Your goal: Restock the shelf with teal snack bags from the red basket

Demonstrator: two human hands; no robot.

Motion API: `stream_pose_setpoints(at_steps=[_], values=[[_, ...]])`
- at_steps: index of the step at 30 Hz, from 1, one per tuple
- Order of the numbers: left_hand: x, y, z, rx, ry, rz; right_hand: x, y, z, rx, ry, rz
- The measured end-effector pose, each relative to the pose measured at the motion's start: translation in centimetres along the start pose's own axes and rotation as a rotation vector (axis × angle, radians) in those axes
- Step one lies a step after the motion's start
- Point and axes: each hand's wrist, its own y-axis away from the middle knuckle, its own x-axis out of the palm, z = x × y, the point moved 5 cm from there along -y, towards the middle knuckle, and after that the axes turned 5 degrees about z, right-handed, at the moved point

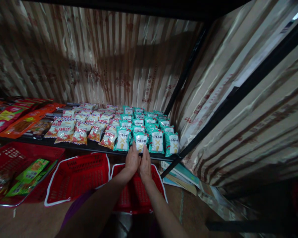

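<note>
My left hand (132, 160) and my right hand (145, 162) are side by side at the shelf's front edge, fingers pointing away from me. Between their fingertips they hold the lower part of a teal-and-white snack bag (141, 138), which stands upright in the front row. Matching teal bags stand close on both sides, one (123, 139) to the left and another (156, 140) to the right, with more rows behind. My thumbs and the bag's bottom edge are partly hidden.
White-and-red snack bags (66, 130) and orange packets (27, 122) line the black shelf further left. Below are red baskets (79, 178), the leftmost holding green packets (33, 170). A black post (188, 145) and striped sheeting (129, 62) bound the shelf.
</note>
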Motion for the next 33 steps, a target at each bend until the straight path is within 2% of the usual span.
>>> stream_pose_setpoints(at_steps=[12, 25, 30, 33], values=[[-0.2, -0.6, 0.0, -0.054, 0.065, 0.002, -0.4, -0.8, -0.1, 0.032, 0.019, 0.042], [-0.4, -0.1, -0.2, -0.013, 0.050, -0.009, -0.9, -0.7, -0.1, -0.012, -0.046, 0.021], [-0.4, -0.2, -0.3, -0.090, 0.034, -0.005, -0.8, -0.9, -1.3, -0.035, -0.022, 0.000], [-0.1, -0.4, -0.4, -0.045, 0.012, -0.014, -0.3, -1.1, -2.2, -0.090, 0.019, 0.056]])
